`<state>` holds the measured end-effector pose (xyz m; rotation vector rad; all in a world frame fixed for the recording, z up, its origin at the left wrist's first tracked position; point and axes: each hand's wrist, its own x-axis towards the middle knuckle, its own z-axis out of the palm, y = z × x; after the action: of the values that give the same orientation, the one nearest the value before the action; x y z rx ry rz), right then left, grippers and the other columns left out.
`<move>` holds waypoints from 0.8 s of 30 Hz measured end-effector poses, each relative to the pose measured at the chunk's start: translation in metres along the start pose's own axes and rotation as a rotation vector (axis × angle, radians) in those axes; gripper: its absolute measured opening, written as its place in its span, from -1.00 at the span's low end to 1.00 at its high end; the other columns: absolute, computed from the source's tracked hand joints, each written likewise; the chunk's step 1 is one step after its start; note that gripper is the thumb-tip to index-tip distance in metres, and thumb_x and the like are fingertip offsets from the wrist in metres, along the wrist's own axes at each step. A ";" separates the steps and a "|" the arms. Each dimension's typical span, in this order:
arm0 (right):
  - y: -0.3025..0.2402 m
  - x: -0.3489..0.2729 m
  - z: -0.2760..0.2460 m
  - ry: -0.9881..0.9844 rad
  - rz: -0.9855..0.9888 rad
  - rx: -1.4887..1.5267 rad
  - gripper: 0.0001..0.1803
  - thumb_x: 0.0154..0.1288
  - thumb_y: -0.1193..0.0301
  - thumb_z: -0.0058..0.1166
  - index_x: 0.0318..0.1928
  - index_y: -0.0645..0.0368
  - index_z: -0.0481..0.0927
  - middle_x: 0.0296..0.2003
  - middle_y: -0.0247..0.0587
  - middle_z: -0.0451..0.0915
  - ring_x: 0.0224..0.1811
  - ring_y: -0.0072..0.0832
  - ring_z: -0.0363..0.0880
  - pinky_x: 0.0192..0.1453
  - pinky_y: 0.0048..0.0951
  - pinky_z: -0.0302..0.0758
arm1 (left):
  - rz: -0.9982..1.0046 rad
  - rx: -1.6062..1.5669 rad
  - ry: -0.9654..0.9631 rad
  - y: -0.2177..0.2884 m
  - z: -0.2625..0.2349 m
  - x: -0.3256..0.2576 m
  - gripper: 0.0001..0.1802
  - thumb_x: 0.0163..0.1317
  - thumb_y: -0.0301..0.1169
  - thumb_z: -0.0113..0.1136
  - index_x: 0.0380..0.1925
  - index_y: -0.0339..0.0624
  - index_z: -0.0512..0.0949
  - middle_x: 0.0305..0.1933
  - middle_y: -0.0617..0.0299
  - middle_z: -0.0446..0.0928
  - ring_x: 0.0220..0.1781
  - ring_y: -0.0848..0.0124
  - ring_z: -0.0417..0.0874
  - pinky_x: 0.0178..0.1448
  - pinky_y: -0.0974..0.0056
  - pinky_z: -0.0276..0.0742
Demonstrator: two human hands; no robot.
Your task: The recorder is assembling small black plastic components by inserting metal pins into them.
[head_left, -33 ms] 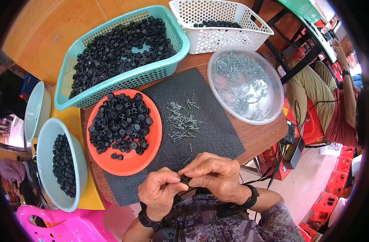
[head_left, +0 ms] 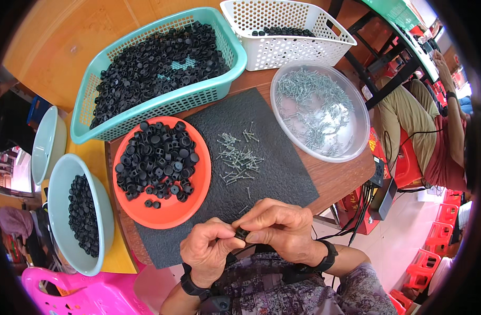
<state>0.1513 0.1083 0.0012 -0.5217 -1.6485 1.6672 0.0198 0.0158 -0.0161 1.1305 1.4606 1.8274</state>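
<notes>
A small black plastic cap (head_left: pixel 242 233) is pinched between my two hands at the near edge of the dark mat. My left hand (head_left: pixel 209 248) grips it with thumb and forefinger. From the other side, the fingertips of my right hand (head_left: pixel 280 231) press on the same part, hiding much of it. Just beyond my hands, loose metal screws (head_left: pixel 239 160) lie scattered on the black mat (head_left: pixel 285 168). To the left of them, an orange-red plate (head_left: pixel 169 216) holds a heap of similar black caps (head_left: pixel 155 157).
Behind stand a teal basket (head_left: pixel 161 101) full of black parts and a white basket (head_left: pixel 293 52) with some more. A clear round tub (head_left: pixel 350 152) of screws sits at right. Pale blue basins (head_left: pixel 105 231) and a pink chair (head_left: pixel 88 294) are at left. Another person (head_left: pixel 429 126) sits at far right.
</notes>
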 end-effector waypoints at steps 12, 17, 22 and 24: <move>0.000 -0.004 0.007 0.039 0.237 0.330 -0.80 0.05 0.74 0.18 -0.26 0.35 0.64 -0.24 -0.11 0.61 -0.30 -0.60 0.59 -0.28 -0.64 0.57 | -0.054 -0.092 0.140 0.002 0.009 -0.002 -0.63 0.01 -0.32 0.37 -0.31 -0.35 0.47 -0.57 0.20 0.52 -0.53 0.53 0.56 -0.53 0.50 0.42; 0.000 -0.008 0.008 0.063 0.242 0.478 -0.79 0.07 0.77 0.13 -0.24 0.36 0.63 -0.24 -0.10 0.59 -0.30 -0.57 0.58 -0.25 -0.61 0.58 | 0.105 0.152 -0.072 -0.004 0.001 0.002 -0.53 0.10 -0.16 0.26 -0.17 -0.37 0.54 -0.58 0.22 0.54 -0.55 0.50 0.57 -0.50 0.45 0.44; -0.001 -0.013 0.012 0.071 0.270 0.490 -0.80 0.10 0.78 0.11 -0.24 0.38 0.63 -0.24 -0.08 0.58 -0.29 -0.55 0.58 -0.23 -0.58 0.58 | 0.103 0.202 -0.067 -0.003 -0.003 -0.002 -0.57 0.12 -0.15 0.24 -0.25 -0.35 0.55 -0.61 0.20 0.50 -0.60 0.46 0.53 -0.55 0.44 0.37; 0.000 -0.014 0.013 0.071 0.274 0.525 -0.81 0.11 0.78 0.10 -0.24 0.38 0.62 -0.24 -0.08 0.58 -0.28 -0.55 0.57 -0.23 -0.58 0.57 | 0.133 0.238 -0.075 -0.006 -0.004 -0.003 -0.58 0.13 -0.14 0.24 -0.26 -0.35 0.54 -0.62 0.20 0.50 -0.62 0.46 0.52 -0.57 0.43 0.35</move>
<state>0.1510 0.0887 0.0000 -0.5467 -1.0553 2.1570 0.0175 0.0130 -0.0225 1.4266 1.6247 1.7092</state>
